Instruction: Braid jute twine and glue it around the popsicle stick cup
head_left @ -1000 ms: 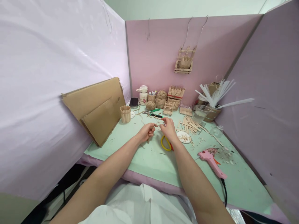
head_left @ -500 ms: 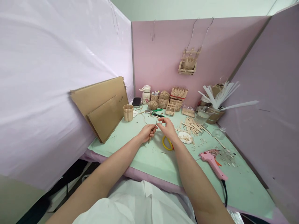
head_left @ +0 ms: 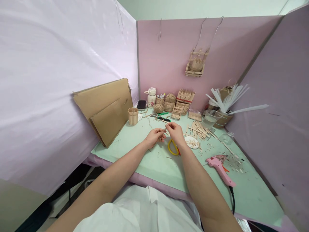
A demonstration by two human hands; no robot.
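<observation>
Over the middle of the table, my left hand (head_left: 154, 136) is closed, its fingers curled around a piece of twine (head_left: 165, 130) that looks thin and brown. My right hand (head_left: 175, 132) pinches the same twine close to the left fingertips, so the two hands nearly touch. Most of the twine is hidden by the fingers. Just below my right wrist lie scissors with a yellow handle (head_left: 171, 151), partly covered by the forearm. Beyond the hands are pliers with black and green grips (head_left: 164, 119) and a ball of twine (head_left: 158, 108).
A small wooden-stick cup (head_left: 133, 116) stands left, before leaning cardboard (head_left: 108, 109). Right of my hands are a white dish (head_left: 192, 142), loose wooden sticks (head_left: 198, 129) and a pink glue gun (head_left: 220, 170). A plastic cup (head_left: 210, 119) and a stick-made swing (head_left: 195, 66) are farther back.
My right hand has turned and its fingertips have come down against the left ones. My left hand has rolled over slightly, and the strand end that hung beneath it is now mostly hidden.
</observation>
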